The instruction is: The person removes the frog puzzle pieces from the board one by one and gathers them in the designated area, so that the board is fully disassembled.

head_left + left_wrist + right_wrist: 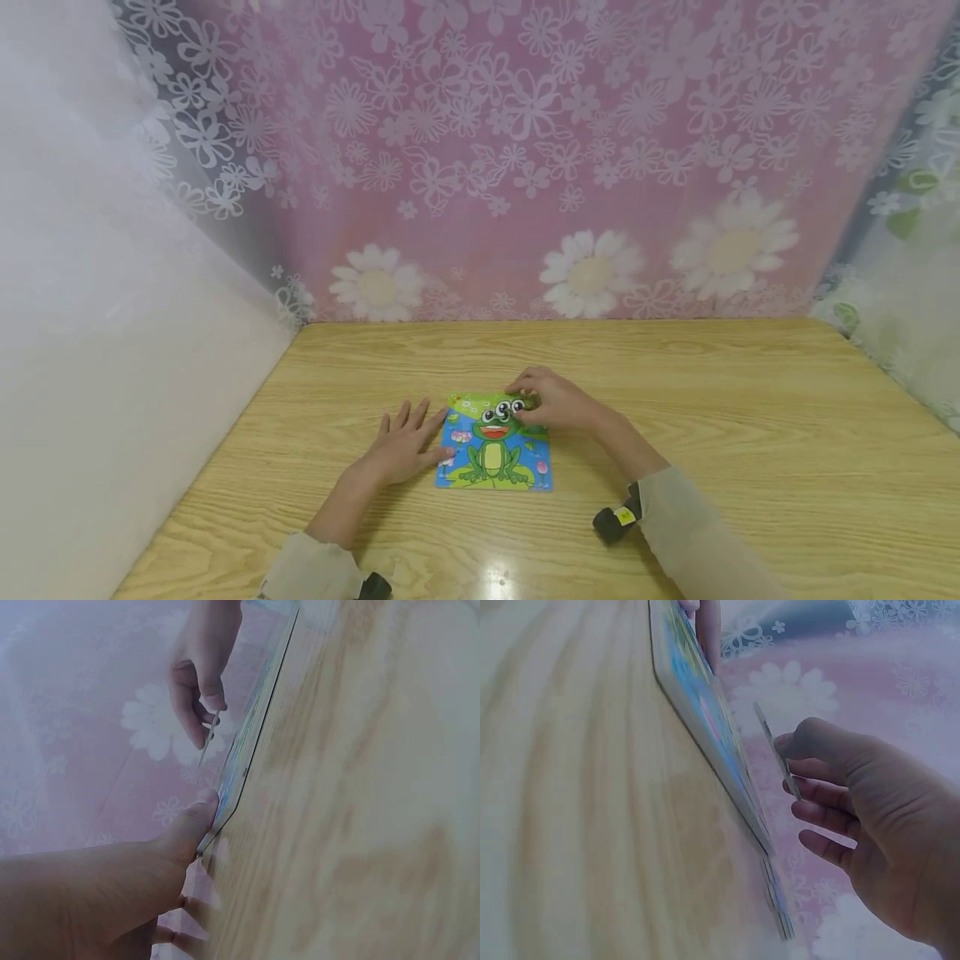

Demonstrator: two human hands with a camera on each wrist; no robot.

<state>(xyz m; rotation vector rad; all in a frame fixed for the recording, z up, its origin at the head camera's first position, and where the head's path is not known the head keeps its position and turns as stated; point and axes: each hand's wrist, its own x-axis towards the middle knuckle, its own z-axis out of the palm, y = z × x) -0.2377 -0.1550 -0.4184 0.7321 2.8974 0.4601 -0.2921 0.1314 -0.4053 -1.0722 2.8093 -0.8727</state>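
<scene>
A square picture puzzle point(492, 462) of a green frog on a blue and green ground lies flat on the table. Spread out at its left side, my left hand point(401, 454) touches the puzzle's edge with the thumb, as the left wrist view point(161, 862) also shows. Over the upper right corner, my right hand point(558, 402) pinches a thin flat puzzle piece point(777, 754) between thumb and fingers. In the right wrist view the piece is tilted and held clear of the board point(705, 720). Part of that corner is hidden by my right hand.
Beside the board's end in the right wrist view lie thin flat pieces point(778, 900), edge-on. The wooden table point(712, 400) reaches back to a pink flowered curtain point(480, 167). A white sheet point(135, 292) hangs on the left.
</scene>
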